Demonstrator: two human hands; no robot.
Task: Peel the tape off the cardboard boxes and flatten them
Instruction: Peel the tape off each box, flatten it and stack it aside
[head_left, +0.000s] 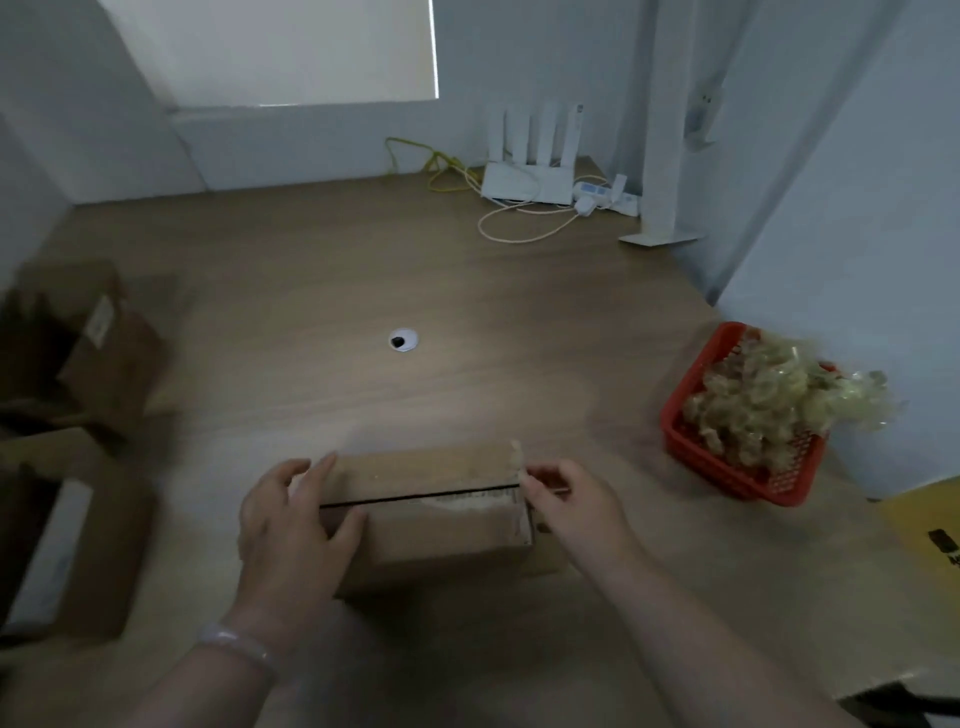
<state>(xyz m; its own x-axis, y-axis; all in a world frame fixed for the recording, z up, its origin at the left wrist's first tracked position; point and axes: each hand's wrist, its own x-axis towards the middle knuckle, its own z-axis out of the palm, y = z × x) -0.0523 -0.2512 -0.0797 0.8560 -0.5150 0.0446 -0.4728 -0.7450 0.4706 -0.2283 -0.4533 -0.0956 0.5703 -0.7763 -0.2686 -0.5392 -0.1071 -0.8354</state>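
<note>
Near-centre of table, by the front edge: box, brown cardboard, flaps closed, dark seam across top, set between the 2 hands. Left hand gripping box's left end, thumb and fingers curled over the top. Right hand at right end, fingertips pinching tape, strip sticking up off the top corner. Torn pale patch along seam near right end. Pale bracelet on left wrist. Left, well apart: 2 more boxes, blurred, white labels. Right: red mesh basket, heaped with crumpled yellowish-clear wads, some over the rim. Mid-table: round grommet. Far back by wall: white router with upright antennas, power strip, looped cables. Wood-grain top, matte.
</note>
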